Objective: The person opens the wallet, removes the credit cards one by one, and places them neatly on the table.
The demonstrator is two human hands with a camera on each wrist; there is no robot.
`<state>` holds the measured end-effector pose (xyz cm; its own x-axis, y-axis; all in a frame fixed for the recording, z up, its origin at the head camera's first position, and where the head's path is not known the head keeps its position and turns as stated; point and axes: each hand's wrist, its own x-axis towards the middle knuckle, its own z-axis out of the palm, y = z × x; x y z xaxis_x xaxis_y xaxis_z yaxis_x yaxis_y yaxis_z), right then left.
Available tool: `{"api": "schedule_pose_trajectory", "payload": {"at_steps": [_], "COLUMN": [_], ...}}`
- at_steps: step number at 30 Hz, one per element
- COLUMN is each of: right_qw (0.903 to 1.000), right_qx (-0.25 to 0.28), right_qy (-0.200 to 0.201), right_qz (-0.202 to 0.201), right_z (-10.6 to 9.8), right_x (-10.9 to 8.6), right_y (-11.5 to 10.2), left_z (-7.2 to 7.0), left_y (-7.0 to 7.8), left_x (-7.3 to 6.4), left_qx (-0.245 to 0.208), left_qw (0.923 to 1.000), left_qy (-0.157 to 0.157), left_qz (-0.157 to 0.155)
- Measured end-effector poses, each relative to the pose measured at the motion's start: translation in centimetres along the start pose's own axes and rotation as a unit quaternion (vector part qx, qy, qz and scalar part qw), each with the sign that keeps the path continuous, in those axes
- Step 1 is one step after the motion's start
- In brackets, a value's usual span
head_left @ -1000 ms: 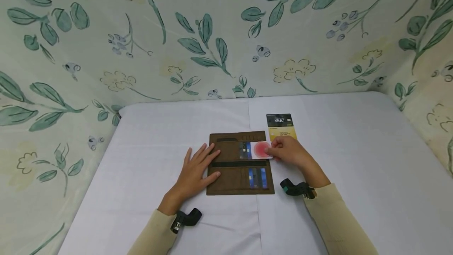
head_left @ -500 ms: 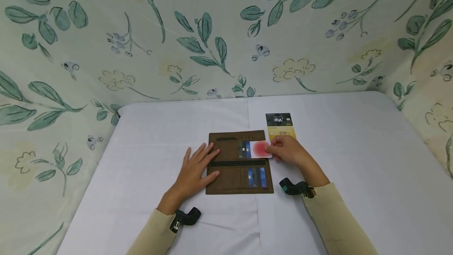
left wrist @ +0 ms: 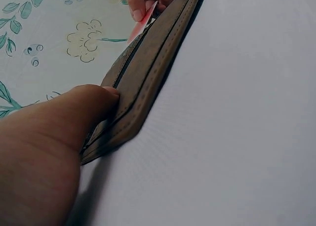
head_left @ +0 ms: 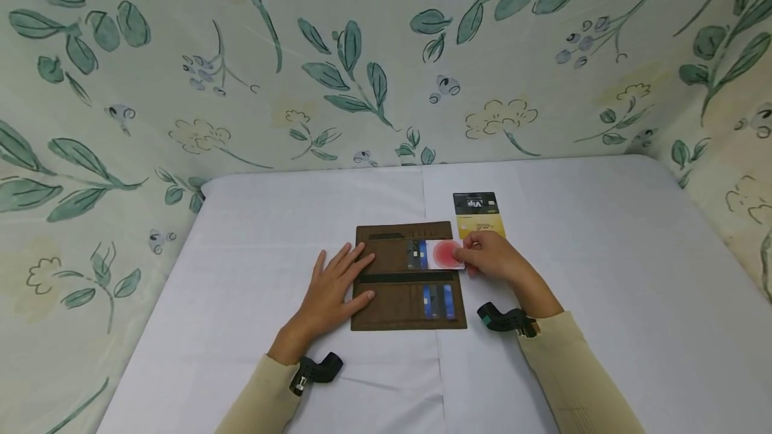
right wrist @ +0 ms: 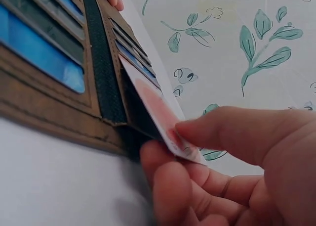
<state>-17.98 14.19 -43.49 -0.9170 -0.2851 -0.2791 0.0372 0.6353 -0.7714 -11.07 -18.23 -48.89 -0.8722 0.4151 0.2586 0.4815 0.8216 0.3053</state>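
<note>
White cloth [head_left: 603,240] lies beneath my hands. My left hand [head_left: 332,291], fingers spread, rests on an unfolded brown wallet [head_left: 389,313] lying between them; my right hand [head_left: 493,258] pinches a red-disc card [head_left: 443,255] between thumb and fingers, its left end over the wallet's farther half. Just beyond the right hand, a black-and-gold card [head_left: 478,209]; farthest, floral backdrop [head_left: 410,52].

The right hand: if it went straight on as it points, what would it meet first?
Beyond the red-circled white card it pinches, the right hand would probably meet the brown wallet first, though depth is unclear.
</note>
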Motion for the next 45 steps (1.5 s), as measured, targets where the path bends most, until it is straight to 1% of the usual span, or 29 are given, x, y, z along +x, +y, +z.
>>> {"api": "schedule_pose_trajectory", "payload": {"at_steps": [9,14,20,32,36,42,45], "right_qw": [0.9999,0.9997,0.9996,0.9993,0.9995,0.9997,0.9997], "right_qx": [-0.006,-0.013,-0.01,-0.021,-0.014,-0.007,-0.006], "right_qy": [0.011,0.02,0.02,0.012,0.016,0.021,0.024], "right_qz": [0.006,0.009,0.018,0.029,0.024,-0.007,-0.004], "right_z": [0.0,-0.1,-0.1,-0.4,-0.7,-1.0,-1.1], "right_x": [0.1,0.2,0.2,0.2,0.2,0.0,-0.3], "right_y": [0.2,0.4,0.4,0.2,0.3,0.5,0.7], "left_z": [0.0,-0.1,0.1,-0.1,-0.2,-0.2,0.1], "left_y": [0.0,0.1,0.0,0.0,0.1,0.1,0.1], "left_x": [0.0,0.0,0.0,0.1,0.3,0.1,-0.1], "left_qx": [-0.008,-0.01,-0.01,-0.008,-0.007,-0.015,-0.016], "left_qw": [0.9999,0.9999,0.9999,0.9999,0.9999,0.9998,0.9998], "left_qy": [0.007,0.005,0.002,0.004,0.006,0.013,0.01], "left_qz": [0.006,0.006,0.003,0.006,0.009,0.007,0.009]}}
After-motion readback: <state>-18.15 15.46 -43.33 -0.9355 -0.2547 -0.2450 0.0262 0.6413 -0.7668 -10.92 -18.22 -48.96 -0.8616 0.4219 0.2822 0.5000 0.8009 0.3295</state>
